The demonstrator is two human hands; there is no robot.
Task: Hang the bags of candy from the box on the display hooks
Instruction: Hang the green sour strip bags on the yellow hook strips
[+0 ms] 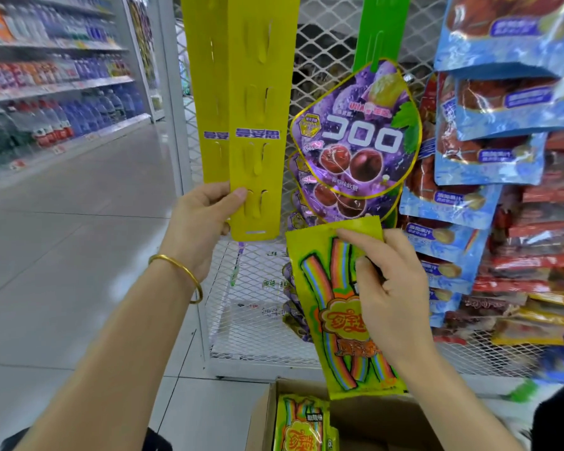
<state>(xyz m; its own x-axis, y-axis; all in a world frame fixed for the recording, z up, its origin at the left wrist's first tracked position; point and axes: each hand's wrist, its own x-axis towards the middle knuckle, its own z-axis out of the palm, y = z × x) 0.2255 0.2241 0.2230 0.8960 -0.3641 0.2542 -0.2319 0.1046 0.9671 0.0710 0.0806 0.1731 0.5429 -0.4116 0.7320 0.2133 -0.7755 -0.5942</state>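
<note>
The left hand point(202, 219) grips the lower end of a yellow strip point(254, 92), thumb pressed flat on its front beside the lowest tab. A thin gold bangle point(179, 265) circles that wrist.

The right hand point(394, 294) pinches a bag point(326, 288) near its top, thumb on the front and fingers curled behind. The bag is held in the air above the box, face to the camera. Its long axis is near upright, leaning a little, with the top edge up and to the left, just beside the strip's foot, and the bottom edge over the box. It is a flat, glossy lime-green pouch printed with rainbow bands.

The strip is a flat, stiff, matte band hanging straight down, with tongue-shaped tabs cut along its length. A second one hangs behind it.

The box point(261, 418) below is open brown cardboard, with more bags point(302, 424) of the same kind inside.

Shiny purple pouches point(355, 135) hang from a green strip point(381, 27) against a white wire-mesh rack point(258, 304). Blue pouches point(489, 157) overlap at the right. Shelves point(62, 86) of bottles line the left, over a grey tiled floor point(79, 222).
</note>
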